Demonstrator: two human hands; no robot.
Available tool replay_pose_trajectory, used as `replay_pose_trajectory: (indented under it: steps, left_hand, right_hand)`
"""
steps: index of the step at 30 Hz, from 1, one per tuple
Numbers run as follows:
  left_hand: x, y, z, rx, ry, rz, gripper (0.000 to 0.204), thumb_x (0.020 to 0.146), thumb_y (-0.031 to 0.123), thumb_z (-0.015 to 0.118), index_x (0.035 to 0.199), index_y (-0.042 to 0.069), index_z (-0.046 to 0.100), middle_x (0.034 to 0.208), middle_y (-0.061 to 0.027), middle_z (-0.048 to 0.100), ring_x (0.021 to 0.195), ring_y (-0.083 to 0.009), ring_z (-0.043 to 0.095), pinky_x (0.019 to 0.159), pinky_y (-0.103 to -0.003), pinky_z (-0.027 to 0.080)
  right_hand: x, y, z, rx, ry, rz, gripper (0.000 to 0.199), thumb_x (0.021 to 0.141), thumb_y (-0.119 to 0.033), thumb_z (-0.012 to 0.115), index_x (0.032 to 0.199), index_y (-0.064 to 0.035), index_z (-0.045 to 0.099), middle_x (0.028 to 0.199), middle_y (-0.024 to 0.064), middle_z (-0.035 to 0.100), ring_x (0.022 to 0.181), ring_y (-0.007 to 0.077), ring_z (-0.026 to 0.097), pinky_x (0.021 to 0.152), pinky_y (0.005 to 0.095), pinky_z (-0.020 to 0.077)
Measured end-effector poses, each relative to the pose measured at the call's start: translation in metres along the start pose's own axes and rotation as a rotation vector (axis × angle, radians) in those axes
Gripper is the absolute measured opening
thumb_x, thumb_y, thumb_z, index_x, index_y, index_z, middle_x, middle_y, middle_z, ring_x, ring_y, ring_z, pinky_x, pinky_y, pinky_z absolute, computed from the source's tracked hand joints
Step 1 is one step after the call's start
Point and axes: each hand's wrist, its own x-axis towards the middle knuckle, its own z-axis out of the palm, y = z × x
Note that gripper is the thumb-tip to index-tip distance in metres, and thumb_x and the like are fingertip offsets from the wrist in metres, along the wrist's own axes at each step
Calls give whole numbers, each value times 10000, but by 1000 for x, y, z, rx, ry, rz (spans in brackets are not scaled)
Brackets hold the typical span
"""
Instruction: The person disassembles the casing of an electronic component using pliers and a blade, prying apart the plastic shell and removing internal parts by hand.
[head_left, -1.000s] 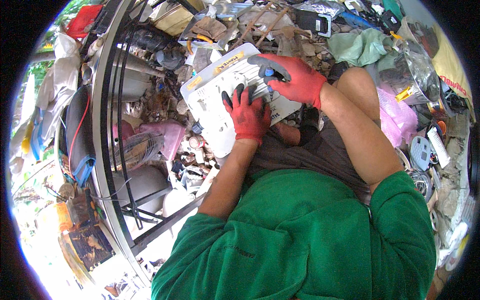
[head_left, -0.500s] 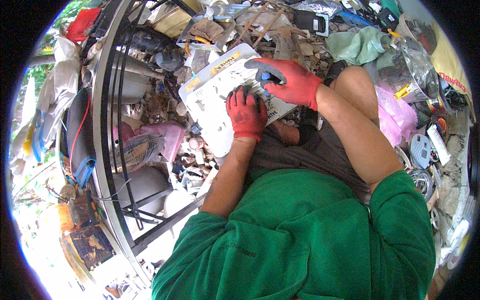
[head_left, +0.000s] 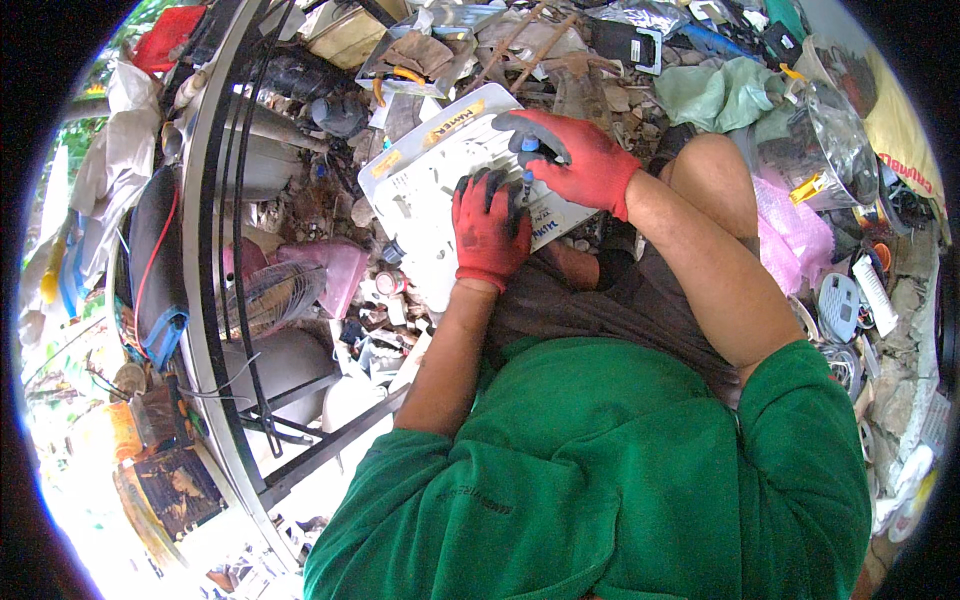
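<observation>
A white, flat panel [head_left: 408,190] with stickers and handwriting along its edges lies tilted across my lap. My left hand [head_left: 490,232], in a red glove with dark fingertips, rests on it with fingers stretched out and slightly apart. In a matching glove, my right hand [head_left: 590,165] is closed around a small screwdriver with a blue handle [head_left: 528,148]. The screwdriver stands nearly upright over the panel, just right of my left fingertips. Its tip and what it touches are too small to make out.
A black metal frame [head_left: 215,250] stands along my left. Beyond the panel is a tray of scrap with orange-handled pliers [head_left: 408,75]. To the right are a green cloth sack [head_left: 715,95], a clear plastic container [head_left: 825,150] and pink wrap [head_left: 785,235]. Mixed debris surrounds me.
My right hand has shifted slightly left, and the blue screwdriver shows more upright between its fingers. My left hand stays on the panel, almost unmoved.
</observation>
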Motion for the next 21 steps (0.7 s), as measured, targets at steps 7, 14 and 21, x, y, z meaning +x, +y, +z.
replay_pose_trajectory:
  steps: [7,14,21]
  left_hand:
    - [-2,0,1,69,-5,-22,544,726,304,769,1186,54,623,1360,-195,518,1285,-427,466,1135,-558,295]
    - [-1,2,2,78,-8,-27,559,713,312,782,1185,56,626,1360,-191,518,1288,-419,466,1140,-551,293]
    - [-3,-1,5,72,-24,-36,576,729,358,797,1195,76,609,1382,-216,492,1317,-458,418,1143,-571,270]
  right_hand:
    - [2,-5,0,24,-28,56,602,826,-56,637,1408,-60,482,1264,178,640,1136,273,641,983,377,492]
    - [2,-1,1,19,-29,65,587,821,-47,637,1390,-53,491,1254,167,646,1114,246,650,960,361,507]
    - [3,3,3,26,2,41,574,816,-115,650,1373,-84,515,1224,171,656,1076,287,661,949,374,513]
